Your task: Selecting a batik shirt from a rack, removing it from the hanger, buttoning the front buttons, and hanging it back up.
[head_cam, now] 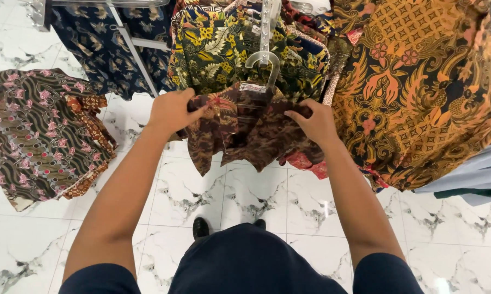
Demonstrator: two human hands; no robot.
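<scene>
Both hands, left hand (pixel 172 110) and right hand (pixel 317 124), gripped a dark brown patterned batik shirt (pixel 245 130) hanging on a clear plastic hanger (pixel 263 61) near the orange batik garment (pixel 419 87).

1. A white marble-patterned floor (pixel 256 190) is lying under everything.
2. A brown shirt with pink flowers (pixel 35 130) is hanging well to the left of the green and yellow leaf-print shirt (pixel 212 49).
3. A navy shirt with pale motifs (pixel 104 38) is hanging just left of that leaf-print shirt, behind a metal rack bar (pixel 133 51).
4. A large orange batik shirt (pixel 419 92) is hanging to its right.
5. Pale blue cloth (pixel 474 174) is showing farther right, below the orange one.
</scene>
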